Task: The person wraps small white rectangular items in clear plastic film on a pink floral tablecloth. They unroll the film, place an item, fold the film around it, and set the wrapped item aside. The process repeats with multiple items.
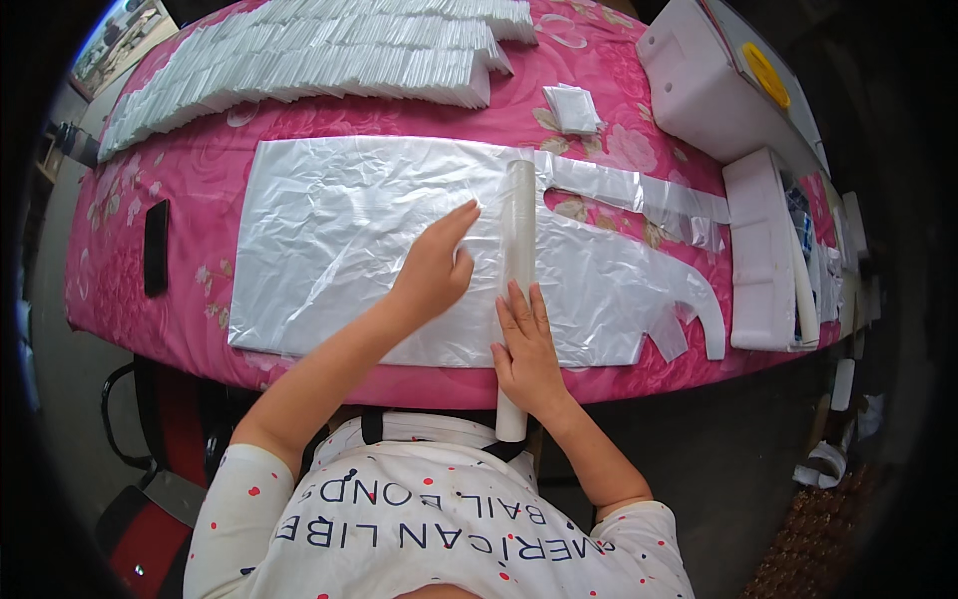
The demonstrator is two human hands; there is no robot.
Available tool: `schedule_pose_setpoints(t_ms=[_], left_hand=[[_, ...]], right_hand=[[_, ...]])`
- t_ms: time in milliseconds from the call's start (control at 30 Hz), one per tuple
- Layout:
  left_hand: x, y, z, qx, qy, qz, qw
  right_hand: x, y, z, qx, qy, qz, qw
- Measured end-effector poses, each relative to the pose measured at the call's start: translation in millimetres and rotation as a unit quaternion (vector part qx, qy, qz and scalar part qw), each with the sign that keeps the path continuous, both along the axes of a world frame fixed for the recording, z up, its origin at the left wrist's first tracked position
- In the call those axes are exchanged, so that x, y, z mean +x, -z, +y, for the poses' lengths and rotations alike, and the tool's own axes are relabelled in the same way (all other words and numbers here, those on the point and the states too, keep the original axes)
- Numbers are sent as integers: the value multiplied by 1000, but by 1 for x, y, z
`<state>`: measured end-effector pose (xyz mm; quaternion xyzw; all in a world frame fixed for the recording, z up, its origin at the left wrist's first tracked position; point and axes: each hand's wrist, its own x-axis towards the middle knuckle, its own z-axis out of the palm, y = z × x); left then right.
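Observation:
A thin, shiny translucent plastic apron [329, 230] lies spread flat and creased across the table, its narrow straps at the right. A long pale tube [518, 220] rests crosswise on it, its near end jutting past the table edge towards my body. My right hand [529, 349] lies on the near half of the tube, fingers stretched forward. Left of the tube, my left hand [434, 265] is over the plastic with the index finger extended and the thumb apart. Nothing shows in its grasp; its other fingers are partly hidden.
Pink flowered cloth [200, 190] covers the table. Rows of folded white plastic packets [329, 60] stand at the back left, with a small pile [573, 108] farther right. A black phone [157, 248] lies left. White foam boxes [763, 260] stand right; a red-and-black chair [170, 429] is lower left.

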<state>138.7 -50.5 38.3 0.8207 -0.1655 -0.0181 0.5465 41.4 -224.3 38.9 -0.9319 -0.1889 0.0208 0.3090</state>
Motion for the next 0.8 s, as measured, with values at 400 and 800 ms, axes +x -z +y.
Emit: schedule_pose_setpoints(t_ms=[400, 800], left_hand=[[92, 19, -39, -439, -90, 428, 785], [-53, -14, 116, 117, -102, -160, 975]], right_hand=[[15, -10, -26, 119, -81, 47, 989], [35, -9, 46, -88, -208, -90, 970]])
